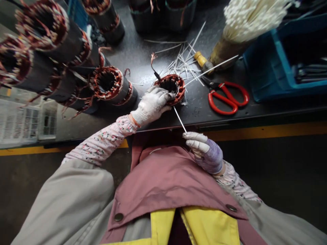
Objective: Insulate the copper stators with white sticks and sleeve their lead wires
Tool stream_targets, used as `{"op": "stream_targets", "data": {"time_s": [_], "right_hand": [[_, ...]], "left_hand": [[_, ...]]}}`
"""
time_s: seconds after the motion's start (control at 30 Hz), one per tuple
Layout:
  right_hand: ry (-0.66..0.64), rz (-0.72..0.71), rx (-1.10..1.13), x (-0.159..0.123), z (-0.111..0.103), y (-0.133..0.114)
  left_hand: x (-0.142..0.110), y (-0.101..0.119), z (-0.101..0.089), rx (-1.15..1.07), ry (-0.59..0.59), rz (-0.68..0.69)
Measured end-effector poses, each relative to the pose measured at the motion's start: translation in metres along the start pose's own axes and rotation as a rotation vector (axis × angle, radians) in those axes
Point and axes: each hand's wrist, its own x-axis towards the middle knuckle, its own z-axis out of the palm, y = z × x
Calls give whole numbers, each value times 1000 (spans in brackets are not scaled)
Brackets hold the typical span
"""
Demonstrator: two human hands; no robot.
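Observation:
A motor stator with copper-red windings stands near the bench's front edge. My left hand, in a white glove, grips its near-left rim, fingers curled over the windings and partly hiding them. From the front of the stator a thin white cable tie slants down toward me. Its lower end is pinched in the fingertips of my right hand, gloved in white and purple, just off the bench edge. Another white strip reaches out from the stator's right side. A dark lead with a bare copper end rises at its back left.
Several stators crowd the left and back. Loose white strips lie behind the held stator. Red-handled scissors, a yellow-handled tool, a container of white cable ties and a blue bin are at right.

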Motion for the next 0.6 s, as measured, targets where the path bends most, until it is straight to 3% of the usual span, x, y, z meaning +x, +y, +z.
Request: {"op": "stream_targets", "data": {"time_s": [0.23, 0.4, 0.5, 0.6], "right_hand": [[-36, -32, -49, 3, 1, 2], [-2, -77, -89, 11, 19, 25], [26, -90, -89, 29, 40, 44], [112, -14, -17, 48, 57, 56]], "left_hand": [[1, 3, -2, -4, -7, -7], [-1, 3, -3, -19, 5, -16], [-4, 6, -2, -45, 71, -67], [-9, 13, 2, -79, 206, -178]]}}
